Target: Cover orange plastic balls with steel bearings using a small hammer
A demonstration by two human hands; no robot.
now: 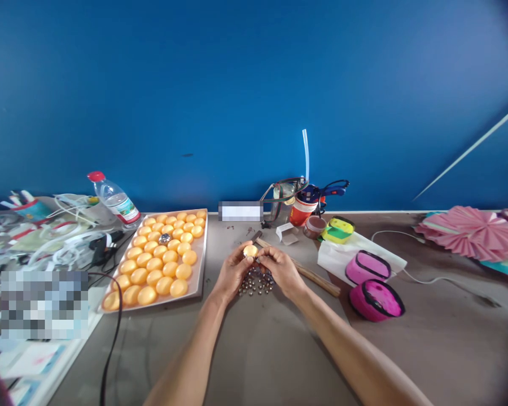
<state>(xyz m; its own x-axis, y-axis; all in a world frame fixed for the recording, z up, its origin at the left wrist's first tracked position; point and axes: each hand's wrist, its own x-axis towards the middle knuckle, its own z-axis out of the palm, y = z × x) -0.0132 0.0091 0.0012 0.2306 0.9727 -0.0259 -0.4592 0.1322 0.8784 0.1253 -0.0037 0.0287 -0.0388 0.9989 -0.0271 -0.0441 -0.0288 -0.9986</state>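
My left hand [232,274] and my right hand [280,269] meet over the middle of the table, fingertips pinched together around one small orange ball [250,250]. Just under the hands lies a heap of several small dark metal pieces [255,283]. A flat tray [200,270] to the left carries rows of several orange balls [161,260]; one slot near its far end holds a dark metal piece [165,238]. A wooden stick [312,276] runs from behind my right hand toward the right.
A water bottle [115,200] lies behind the tray. Cables and white tubing [68,242] crowd the left. An orange can with tools [303,204], a yellow-green sponge [338,229], two pink pouches [376,299] and pink paper fans [474,230] sit to the right. A blue wall stands behind.
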